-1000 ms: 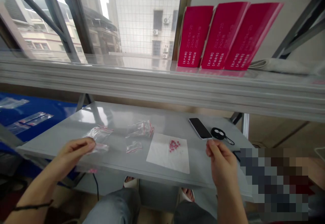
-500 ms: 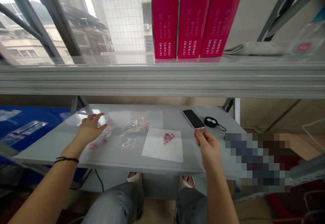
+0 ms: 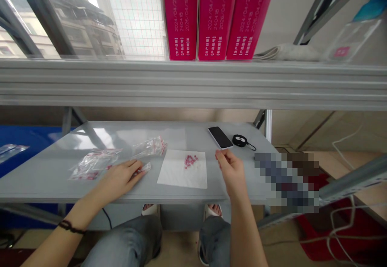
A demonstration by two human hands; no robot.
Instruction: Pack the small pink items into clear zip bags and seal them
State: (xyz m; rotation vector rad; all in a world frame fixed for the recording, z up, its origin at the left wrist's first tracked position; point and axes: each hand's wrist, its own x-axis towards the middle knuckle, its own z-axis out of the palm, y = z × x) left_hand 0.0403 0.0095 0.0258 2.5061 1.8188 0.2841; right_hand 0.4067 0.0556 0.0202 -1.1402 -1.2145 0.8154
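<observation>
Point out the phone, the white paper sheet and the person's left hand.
Phone [image 3: 220,137]: head view, on its dark screen.
White paper sheet [image 3: 178,177]: head view, on bare paper below the pink pieces.
Left hand [image 3: 119,177]: head view, on the back of the hand.

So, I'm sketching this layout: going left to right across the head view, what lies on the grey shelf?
Clear zip bag, smaller zip bag, white tissue with pink pellets, phone, black round key fob.

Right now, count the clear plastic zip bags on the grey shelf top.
3: a large clear plastic zip bag at the left, a second further back beside the white paper tissue, and a small one under the left hand. Another could be hidden beneath that hand.
</observation>
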